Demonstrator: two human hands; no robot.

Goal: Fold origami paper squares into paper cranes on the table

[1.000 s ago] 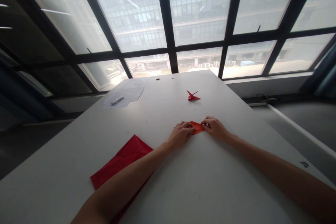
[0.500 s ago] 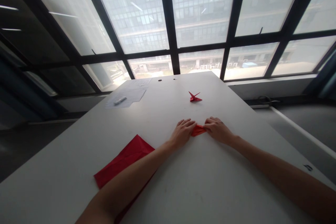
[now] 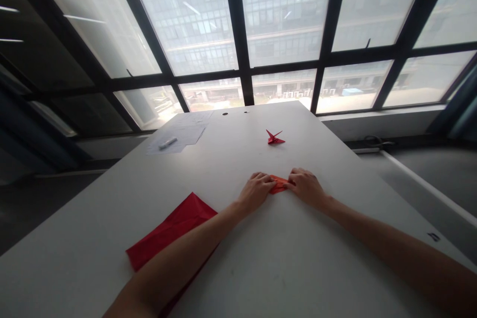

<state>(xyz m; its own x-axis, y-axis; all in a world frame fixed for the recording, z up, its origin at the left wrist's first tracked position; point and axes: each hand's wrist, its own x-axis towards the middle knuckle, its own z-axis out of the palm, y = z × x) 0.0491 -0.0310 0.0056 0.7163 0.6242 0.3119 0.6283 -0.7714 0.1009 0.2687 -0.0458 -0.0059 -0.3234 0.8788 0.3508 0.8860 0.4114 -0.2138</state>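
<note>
Left hand (image 3: 256, 191), head view: fingers curled down and closed on the left end of a small folded orange paper (image 3: 278, 185), which lies on the white table (image 3: 238, 268) between the two hands. Right hand (image 3: 306, 188) pinches the right end, thumb toward the middle; exact fingertip contact is partly hidden by the knuckles. From where I stand, it looks like careful fold work, so some pointers: let the left fingers anchor that end while the right thumb works the crease, line up edges before pressing, and press against the tabletop rather than in the air. Paper this small probably skews if both ends get pulled at once; light pressure first, firm run along the crease after. Just beyond the hands sits a red origami figure (image 3: 275, 138), two thin points raised; best to keep knuckles off it. Left forearm crosses over a larger red paper (image 3: 173, 228), which could get dragged, so lifting the elbow seems wise. Farther off, left: printed sheets (image 3: 192, 134), white marker-like stick (image 3: 168, 142) on top.
</note>
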